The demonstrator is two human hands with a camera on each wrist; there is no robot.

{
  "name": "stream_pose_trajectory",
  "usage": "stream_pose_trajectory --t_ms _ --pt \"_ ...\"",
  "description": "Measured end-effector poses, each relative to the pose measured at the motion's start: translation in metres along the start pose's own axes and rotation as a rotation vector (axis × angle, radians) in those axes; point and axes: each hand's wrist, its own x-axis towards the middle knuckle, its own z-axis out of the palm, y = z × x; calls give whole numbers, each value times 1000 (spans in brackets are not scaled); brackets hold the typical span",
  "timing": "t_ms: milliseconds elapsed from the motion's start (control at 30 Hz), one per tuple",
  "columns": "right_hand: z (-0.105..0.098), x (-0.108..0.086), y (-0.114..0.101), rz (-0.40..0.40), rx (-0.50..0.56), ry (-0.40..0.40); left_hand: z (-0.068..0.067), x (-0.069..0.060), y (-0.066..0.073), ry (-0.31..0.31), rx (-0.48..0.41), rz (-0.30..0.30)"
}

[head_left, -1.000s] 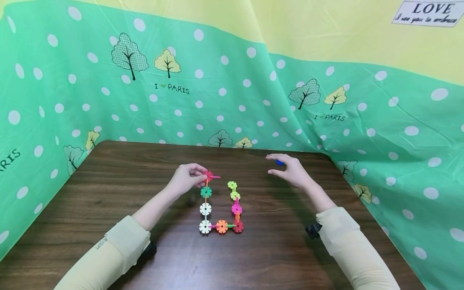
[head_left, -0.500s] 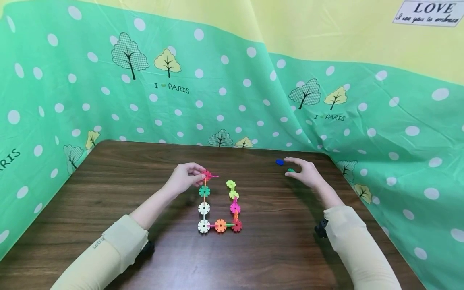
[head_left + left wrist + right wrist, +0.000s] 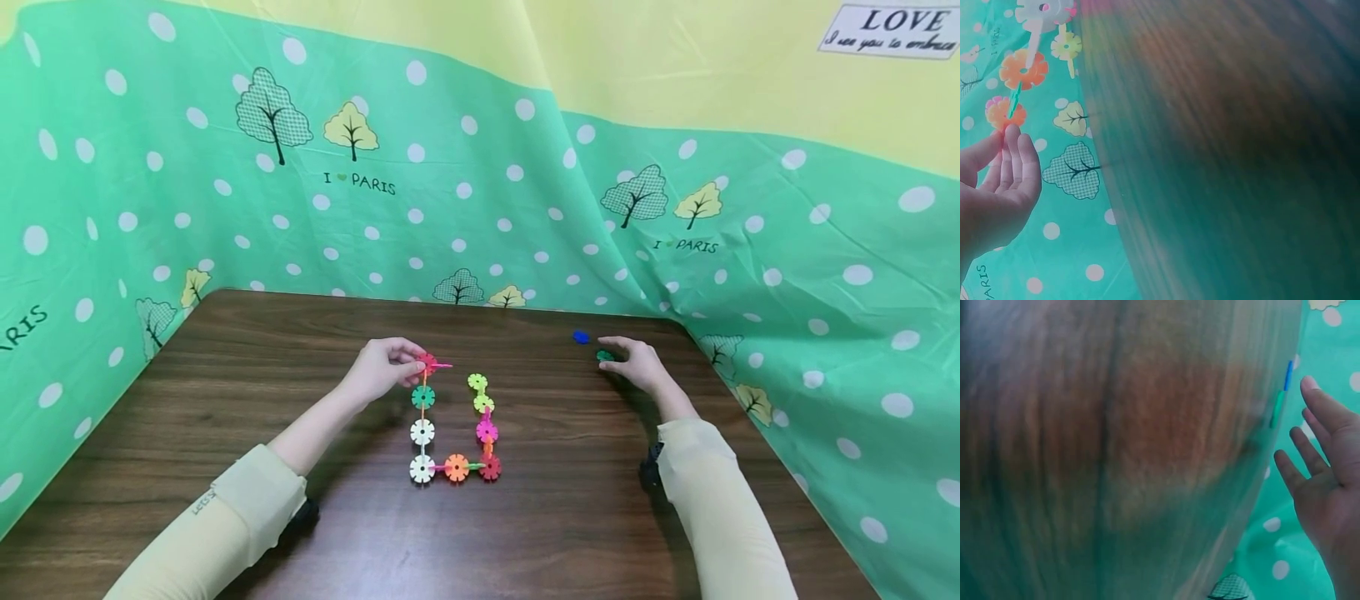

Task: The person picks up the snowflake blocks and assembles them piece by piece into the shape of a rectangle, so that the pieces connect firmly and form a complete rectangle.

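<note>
At the upper left end of a U-shaped chain of interlocking snowflake discs, my left hand [image 3: 384, 372] pinches a red snowflake disc [image 3: 428, 363]. A thin pink disc, seen edge-on, juts rightward from it. Below come a green disc [image 3: 423, 397], two white discs [image 3: 422, 432], an orange disc [image 3: 457, 467], a red corner disc [image 3: 491, 467], a magenta disc [image 3: 487, 431] and yellow discs [image 3: 483, 403]. My right hand [image 3: 636, 364] hovers beside a loose green disc [image 3: 604, 356], thumb and fingers apart. In the right wrist view its fingers [image 3: 1319, 406] are extended with nothing between them.
A loose blue disc [image 3: 581, 337] lies just beyond the green one, near the back of the dark wooden table [image 3: 337, 533]. A green and yellow printed curtain [image 3: 465, 225] hangs behind the table and along both sides.
My right hand has moved right and slightly nearer, uncovering the blue disc and the loose green disc, and its fingers have drawn closer to the green one. The left hand keeps its pinch.
</note>
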Motion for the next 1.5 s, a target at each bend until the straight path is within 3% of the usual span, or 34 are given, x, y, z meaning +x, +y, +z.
stream_pose_trajectory --t_ms 400,900,1033,1333,1500 --pt "7 0 8 49 -38 16 1 0 -1 -6 4 15" --pt "7 -1 3 23 -7 14 1 -1 1 4 6 -18" --pt "8 1 2 12 -11 46 1 -1 1 1 6 -25" --pt "10 0 -5 3 7 39 1 -2 3 2 0 -23" --pt "9 0 -13 -10 44 55 0 -3 4 -4 -18 11"
